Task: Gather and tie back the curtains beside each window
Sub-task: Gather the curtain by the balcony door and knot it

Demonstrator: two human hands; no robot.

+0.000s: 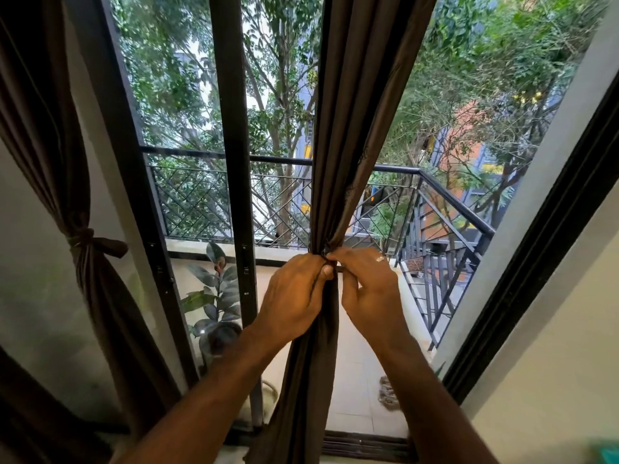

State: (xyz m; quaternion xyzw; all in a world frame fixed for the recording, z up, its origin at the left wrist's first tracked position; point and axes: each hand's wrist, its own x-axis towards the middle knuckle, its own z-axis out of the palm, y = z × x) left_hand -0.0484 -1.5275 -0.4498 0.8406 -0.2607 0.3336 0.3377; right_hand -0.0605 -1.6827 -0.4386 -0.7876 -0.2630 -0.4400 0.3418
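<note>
Where both hands pinch, brown curtain (348, 128) bunches

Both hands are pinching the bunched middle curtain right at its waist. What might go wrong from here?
1. The left hand and right hand pinch a small tie at the middle curtain; if either slips, the gathered folds may spread again.
2. A loose knot might slide down the smooth fabric, unlike the tied left curtain.
3. Hard pulling may strain the curtain's hanging, which is out of view.
</note>
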